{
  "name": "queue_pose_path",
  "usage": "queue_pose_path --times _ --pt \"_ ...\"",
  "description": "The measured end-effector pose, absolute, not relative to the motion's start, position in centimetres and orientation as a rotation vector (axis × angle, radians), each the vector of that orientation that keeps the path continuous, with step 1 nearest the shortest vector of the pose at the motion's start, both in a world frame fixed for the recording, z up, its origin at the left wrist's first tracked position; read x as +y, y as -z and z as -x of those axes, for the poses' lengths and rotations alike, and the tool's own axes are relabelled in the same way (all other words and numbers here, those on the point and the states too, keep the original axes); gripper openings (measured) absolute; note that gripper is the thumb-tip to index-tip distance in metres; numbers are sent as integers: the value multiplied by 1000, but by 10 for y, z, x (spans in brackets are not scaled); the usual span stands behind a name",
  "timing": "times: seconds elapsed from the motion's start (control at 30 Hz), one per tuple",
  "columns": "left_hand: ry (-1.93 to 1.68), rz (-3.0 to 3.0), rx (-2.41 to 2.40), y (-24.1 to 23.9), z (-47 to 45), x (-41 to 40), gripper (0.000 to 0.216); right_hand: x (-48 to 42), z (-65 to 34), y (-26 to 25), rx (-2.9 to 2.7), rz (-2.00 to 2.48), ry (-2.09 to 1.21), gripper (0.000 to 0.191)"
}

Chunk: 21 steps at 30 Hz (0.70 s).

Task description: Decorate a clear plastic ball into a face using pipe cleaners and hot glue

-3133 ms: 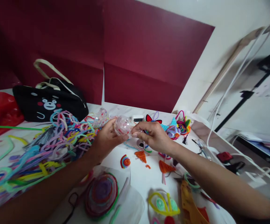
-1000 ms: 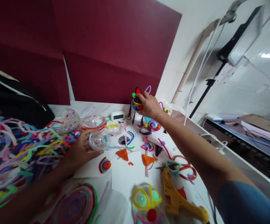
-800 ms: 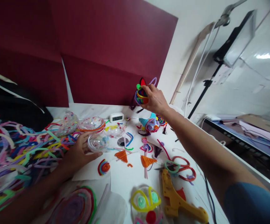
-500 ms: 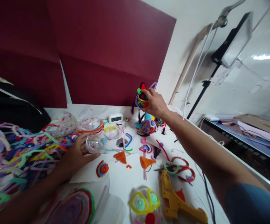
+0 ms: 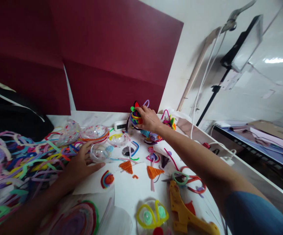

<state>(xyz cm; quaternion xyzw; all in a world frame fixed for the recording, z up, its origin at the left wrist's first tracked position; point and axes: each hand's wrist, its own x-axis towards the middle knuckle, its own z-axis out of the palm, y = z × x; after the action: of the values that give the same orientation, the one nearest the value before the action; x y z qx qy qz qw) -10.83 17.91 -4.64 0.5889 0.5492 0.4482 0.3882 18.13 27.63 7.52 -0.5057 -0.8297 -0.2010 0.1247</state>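
Note:
My right hand (image 5: 148, 119) is closed round a multicoloured pipe-cleaner figure (image 5: 135, 116) with a red ear and a purple loop, held just above the far side of the white table (image 5: 129, 186). My left hand (image 5: 81, 163) rests on the table with fingers spread, touching a clear plastic half-sphere (image 5: 99, 152). Beside it lie two more clear half-spheres (image 5: 118, 138) and a rainbow coil (image 5: 106, 179). Another pipe-cleaner figure (image 5: 169, 122) stands behind my right wrist.
A big tangle of coloured pipe cleaners (image 5: 16, 163) fills the left. A black bag (image 5: 14, 114) lies behind it. A yellow glue gun (image 5: 185, 212), orange cones (image 5: 154, 171), a small white clock (image 5: 119, 125) and a yellow-eyed figure (image 5: 152, 213) sit nearby. Dark red boards stand at the back.
My right hand has brought the multicoloured figure down and to the left, close to the table near the clock. My left hand has stayed by the clear half-sphere.

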Motion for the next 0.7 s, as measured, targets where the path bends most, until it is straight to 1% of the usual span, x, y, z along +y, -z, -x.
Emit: queue_pose_path --times 0.23,0.43,0.53,0.6,0.7 --pt "-1140 -1546 1349 41 106 173 85 293 -182 -46 -2475 1601 590 72" --pt "-1140 -1532 1352 39 104 173 90 303 -200 -32 -2439 1734 636 68" --pt "-1144 -1540 1383 41 105 173 91 304 -199 -30 -2454 1732 686 65" --pt "-1158 -1543 1378 42 106 173 91 304 -192 -29 -2491 1682 728 58" --pt "-1166 -1553 1381 45 107 174 92 305 -177 -24 -2610 1533 766 38"
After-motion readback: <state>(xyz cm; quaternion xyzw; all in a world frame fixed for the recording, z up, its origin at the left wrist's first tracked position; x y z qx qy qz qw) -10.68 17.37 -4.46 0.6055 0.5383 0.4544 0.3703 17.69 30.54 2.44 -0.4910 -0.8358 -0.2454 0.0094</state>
